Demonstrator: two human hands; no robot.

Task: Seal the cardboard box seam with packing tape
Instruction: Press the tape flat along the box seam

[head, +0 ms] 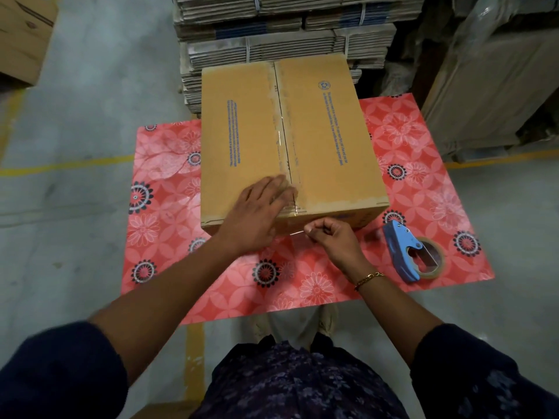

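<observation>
A closed brown cardboard box (326, 140) with blue print stands on a red flowered mat (169, 225). Clear tape (286, 137) runs along its centre seam toward me. My left hand (260, 213) lies flat, fingers spread, on the near end of the seam at the box's front edge. My right hand (331, 237) is just below that edge, fingers pinched on the loose end of the tape. A blue tape dispenser (405, 252) with a brown roll lies on the mat to the right, apart from both hands.
Bundled flat cardboard sheets (272, 34) are stacked behind the box. Another carton (21, 40) sits at the far left on the concrete floor with yellow lines. Wrapped pallets (499, 86) stand at the right. My feet are at the mat's near edge.
</observation>
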